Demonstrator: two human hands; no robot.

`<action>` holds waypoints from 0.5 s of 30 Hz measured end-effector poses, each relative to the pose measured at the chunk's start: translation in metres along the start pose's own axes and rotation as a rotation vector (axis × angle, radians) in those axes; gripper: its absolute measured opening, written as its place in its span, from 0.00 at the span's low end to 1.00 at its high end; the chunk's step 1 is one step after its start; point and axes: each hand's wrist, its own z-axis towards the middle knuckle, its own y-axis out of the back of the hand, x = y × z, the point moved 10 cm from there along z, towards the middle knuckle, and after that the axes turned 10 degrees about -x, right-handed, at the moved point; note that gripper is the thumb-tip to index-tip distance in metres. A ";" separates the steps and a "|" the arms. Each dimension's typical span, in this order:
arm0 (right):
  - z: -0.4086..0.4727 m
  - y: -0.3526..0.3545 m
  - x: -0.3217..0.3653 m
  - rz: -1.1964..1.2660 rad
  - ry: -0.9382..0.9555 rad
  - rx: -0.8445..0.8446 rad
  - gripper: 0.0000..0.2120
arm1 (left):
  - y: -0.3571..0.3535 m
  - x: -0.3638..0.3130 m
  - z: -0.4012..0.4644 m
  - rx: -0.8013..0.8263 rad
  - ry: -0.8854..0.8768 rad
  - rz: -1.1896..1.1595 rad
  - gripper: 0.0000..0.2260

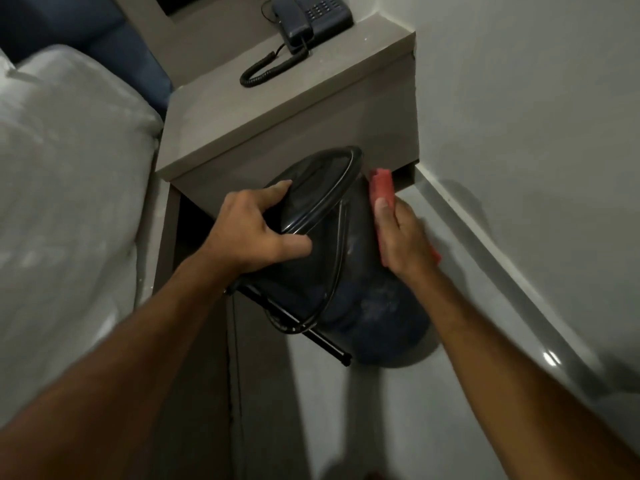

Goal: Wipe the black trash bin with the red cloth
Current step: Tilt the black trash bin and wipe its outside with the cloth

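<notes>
Gripping item one, black trash bin [346, 271]: tilted, mouth turned toward the left hand [256, 230], base out beyond the right wrist and down toward the floor [346, 427].

Left hand: closed on the bin's rim, fingers curled over the lip, thumb laid against the outer wall just below it.

Right hand [401, 237]: flat, fingers together, pressing item two, red cloth [382, 188], against the bin's far side wall. One end of the cloth shows past the fingertips, a corner shows behind the heel of the hand; the rest lies under the palm.

Handling, judged: bin looks like light, stiff plastic with a glossy and probably slippery wall; the rim is the sound place to hold, since the lip gives the fingers purchase. Pale dusty smears show on the wall between the two hands and toward the base. Cloth looks soft and thin, conforming to the curve.

Fittings: thin dark hoop or ring around the mouth, and a straight black rod below the left wrist; their purpose cannot be made out.

Hidden or unclear: bin's interior dark, contents not visible; wall under the right palm covered; whether the base touches the floor cannot be told; picture dim and slightly blurred.

Beyond the hands: bedside cabinet [277, 109] carrying a telephone [311, 19]; bed [69, 168] beside the left forearm.
</notes>
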 end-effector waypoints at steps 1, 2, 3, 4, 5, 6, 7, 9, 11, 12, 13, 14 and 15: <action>0.004 -0.001 0.000 0.018 -0.016 -0.020 0.32 | 0.000 0.006 0.001 -0.015 0.035 -0.021 0.42; 0.000 -0.005 0.010 -0.014 0.042 -0.043 0.30 | 0.002 0.011 0.004 -0.033 0.065 -0.032 0.42; -0.013 -0.014 0.024 -0.121 0.159 -0.060 0.28 | 0.003 0.016 0.006 -0.049 0.089 -0.039 0.42; -0.034 -0.027 0.036 -0.273 0.284 -0.085 0.25 | 0.004 0.019 0.007 -0.064 0.107 -0.050 0.40; -0.061 -0.040 0.044 -0.423 0.407 -0.121 0.24 | 0.005 0.022 0.011 -0.076 0.123 -0.067 0.37; -0.092 -0.057 0.047 -0.543 0.519 -0.108 0.24 | 0.007 0.026 0.013 -0.093 0.144 -0.083 0.34; -0.124 -0.075 0.045 -0.647 0.632 -0.051 0.25 | 0.009 0.030 0.015 -0.113 0.165 -0.098 0.31; -0.177 -0.100 0.026 -0.807 0.827 0.065 0.28 | 0.013 0.042 0.016 -0.135 0.190 -0.104 0.32; -0.192 -0.098 0.008 -0.865 0.833 0.060 0.29 | 0.011 0.049 0.014 -0.105 0.189 -0.080 0.39; -0.185 -0.093 0.009 -0.841 0.773 0.014 0.28 | 0.009 0.051 0.014 -0.084 0.178 -0.079 0.41; -0.173 -0.088 0.018 -0.790 0.698 -0.044 0.28 | 0.008 0.053 0.015 -0.061 0.166 -0.086 0.41; -0.155 -0.081 0.031 -0.724 0.630 -0.124 0.29 | 0.005 0.053 0.017 -0.038 0.150 -0.099 0.40; -0.132 -0.074 0.043 -0.643 0.549 -0.185 0.28 | 0.004 0.053 0.018 -0.010 0.135 -0.111 0.37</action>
